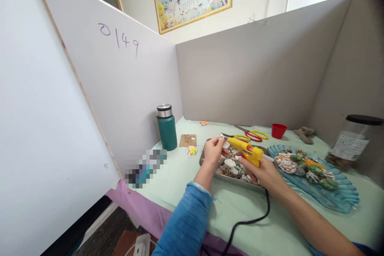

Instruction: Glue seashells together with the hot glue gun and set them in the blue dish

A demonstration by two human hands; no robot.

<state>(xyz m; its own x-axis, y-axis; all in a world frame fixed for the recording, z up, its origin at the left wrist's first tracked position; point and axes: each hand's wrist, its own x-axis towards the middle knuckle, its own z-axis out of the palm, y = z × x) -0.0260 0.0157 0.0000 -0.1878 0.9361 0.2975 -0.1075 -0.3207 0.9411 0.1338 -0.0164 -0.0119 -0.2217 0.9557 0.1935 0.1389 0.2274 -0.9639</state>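
Observation:
My right hand [268,174] is wrapped round a yellow hot glue gun [244,149], its nozzle pointing left. A clear glue stick [268,157] sticks out of the gun's back, and a black cord [251,221] runs from below it toward the table's front edge. Pinched in the fingers of my left hand [213,151] is a small white shell [226,144], right at the nozzle. Whether glue touches the shell is too small to tell. Below both hands lies a metal tray [237,181] full of mixed shells and pebbles [230,163], partly covered by my hands.
Scissors [255,135] lie behind the tray. A blue glass dish [339,200] with large shells sits right, near a lidded jar [348,144] and a red cup [279,131]. Leftward stand a green bottle [167,132], a brown card [188,141] and a yellow-centred shell piece [191,151].

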